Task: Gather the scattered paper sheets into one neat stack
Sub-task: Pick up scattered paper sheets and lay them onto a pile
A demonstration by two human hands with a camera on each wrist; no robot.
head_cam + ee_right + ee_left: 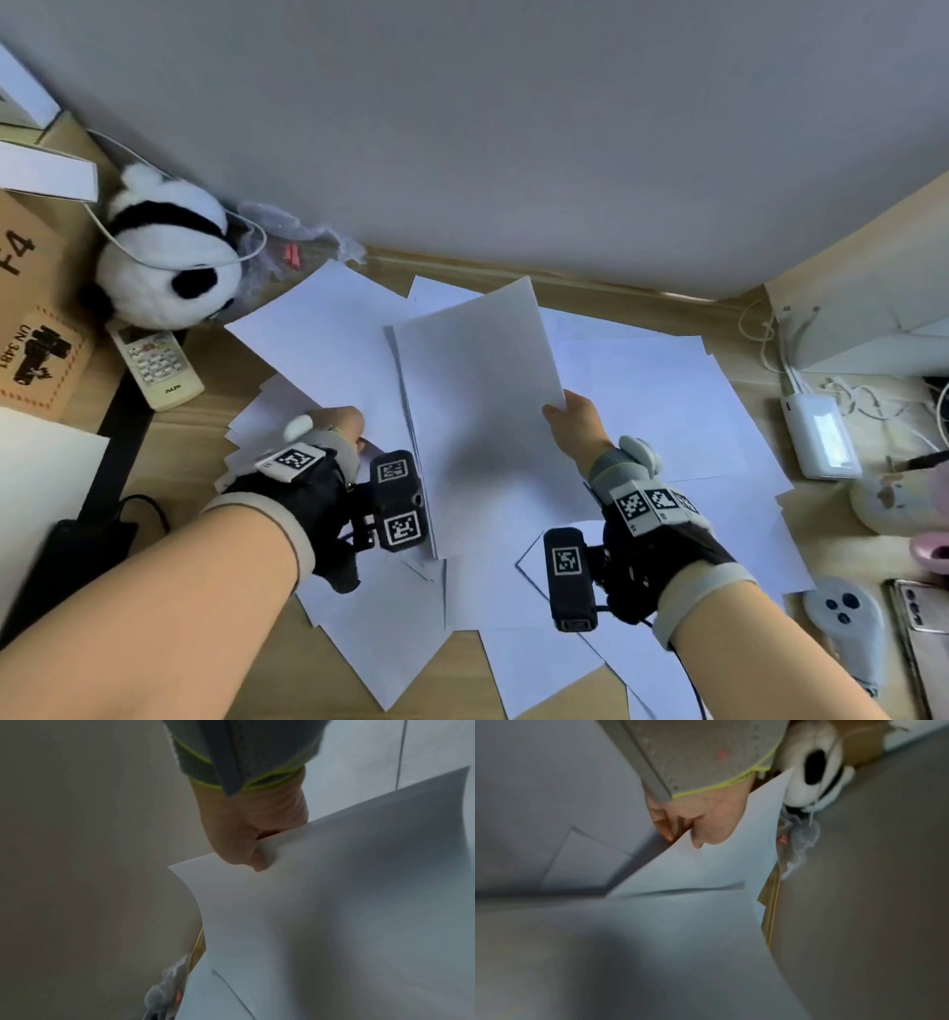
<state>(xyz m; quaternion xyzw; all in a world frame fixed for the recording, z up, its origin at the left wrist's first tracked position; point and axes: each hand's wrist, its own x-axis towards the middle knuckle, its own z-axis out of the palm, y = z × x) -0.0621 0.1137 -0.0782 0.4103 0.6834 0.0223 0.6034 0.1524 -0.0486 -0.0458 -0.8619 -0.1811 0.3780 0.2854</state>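
Note:
Several white paper sheets lie scattered and overlapping on the wooden desk. My right hand pinches the right edge of one sheet and holds it tilted above the middle of the pile; layered edges of other sheets show along its left side. In the right wrist view the thumb and fingers of that hand clamp the bending sheet. My left hand is low at the left and pinches the edge of another sheet between thumb and fingers.
A panda plush, a remote and a cardboard box crowd the left side. At the right sit a white power bank, cables, a phone and small gadgets. The wall runs close behind the papers.

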